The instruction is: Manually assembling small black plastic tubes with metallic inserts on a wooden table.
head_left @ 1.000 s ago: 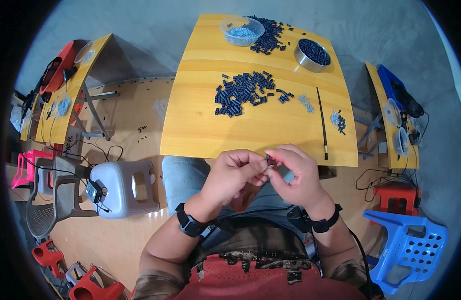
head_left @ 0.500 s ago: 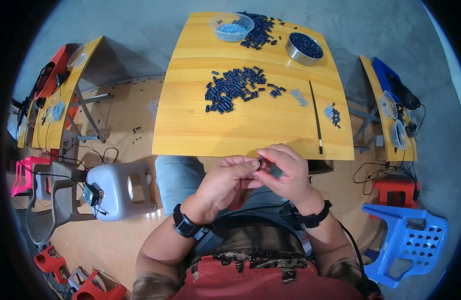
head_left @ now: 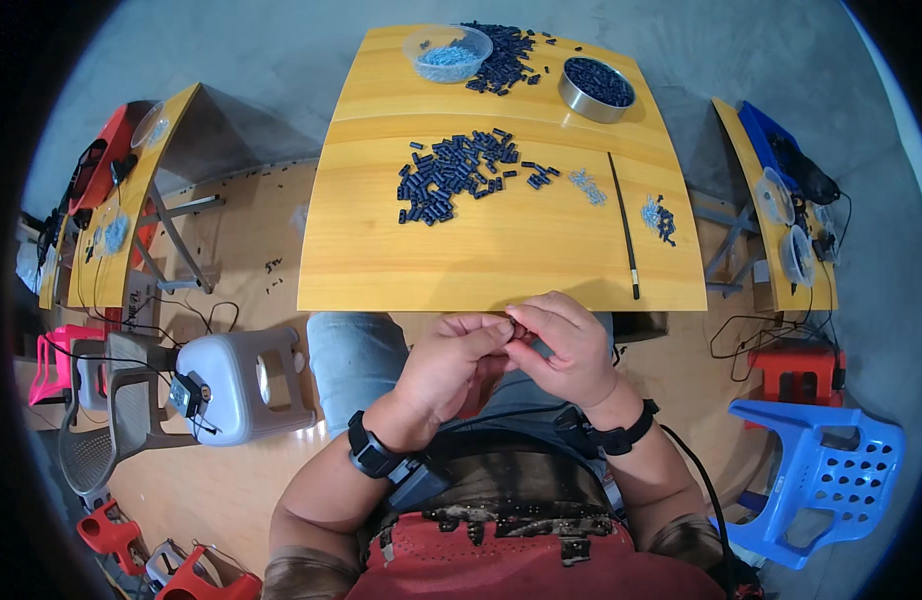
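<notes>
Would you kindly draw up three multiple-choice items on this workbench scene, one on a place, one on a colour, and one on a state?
1. Where does the metal bowl of dark pieces stand?
A. far right of the wooden table
B. near left corner
C. on the floor

2. What colour is the plastic chair at the person's right?
A. red
B. blue
C. grey

3. What are the two hands doing?
A. resting flat on the table
B. pinching a small dark part together at the table's near edge
C. lifting the thin black rod

Answers: 1 A, the bowl sits near the far right corner. 2 B, the seat is plainly blue. 3 B, the left hand and right hand meet fingertip to fingertip on the part.
</notes>
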A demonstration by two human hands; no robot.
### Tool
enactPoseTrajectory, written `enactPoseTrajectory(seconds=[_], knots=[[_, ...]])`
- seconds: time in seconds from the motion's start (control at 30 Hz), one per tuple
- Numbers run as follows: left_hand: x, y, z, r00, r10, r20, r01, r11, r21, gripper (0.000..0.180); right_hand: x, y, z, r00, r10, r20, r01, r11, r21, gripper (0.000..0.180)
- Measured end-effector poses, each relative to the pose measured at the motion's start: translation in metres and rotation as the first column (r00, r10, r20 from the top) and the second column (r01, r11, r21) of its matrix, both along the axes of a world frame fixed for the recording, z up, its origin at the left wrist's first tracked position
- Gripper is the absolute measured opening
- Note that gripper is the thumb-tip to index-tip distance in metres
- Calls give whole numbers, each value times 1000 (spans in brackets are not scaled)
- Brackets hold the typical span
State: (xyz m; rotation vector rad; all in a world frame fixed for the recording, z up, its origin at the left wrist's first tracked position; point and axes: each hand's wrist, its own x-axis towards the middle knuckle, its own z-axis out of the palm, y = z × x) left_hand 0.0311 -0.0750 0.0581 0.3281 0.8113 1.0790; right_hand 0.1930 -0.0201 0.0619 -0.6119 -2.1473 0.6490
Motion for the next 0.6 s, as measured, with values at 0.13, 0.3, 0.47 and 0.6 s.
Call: enactPoseTrajectory(seconds=[0.13, 0.3, 0.47, 0.6], knots=[[-1, -3, -5, 999, -30, -15, 30, 999, 16, 16, 4, -1, 0, 1000, 10, 27, -11, 1000, 25, 35], [2, -7, 7, 1000, 13, 13, -13, 1000, -21, 21, 4, -15, -8, 992, -47, -117, 6, 945, -327, 33], [0, -11, 7, 994, -12, 112, 17, 999, -45, 24, 8, -18, -11, 993, -69, -93, 47, 974, -223, 33], [5, -16, 4, 997, -54, -62, 55, 998, 7, 21, 12, -18, -6, 999, -35, -18, 34, 997, -76, 36]])
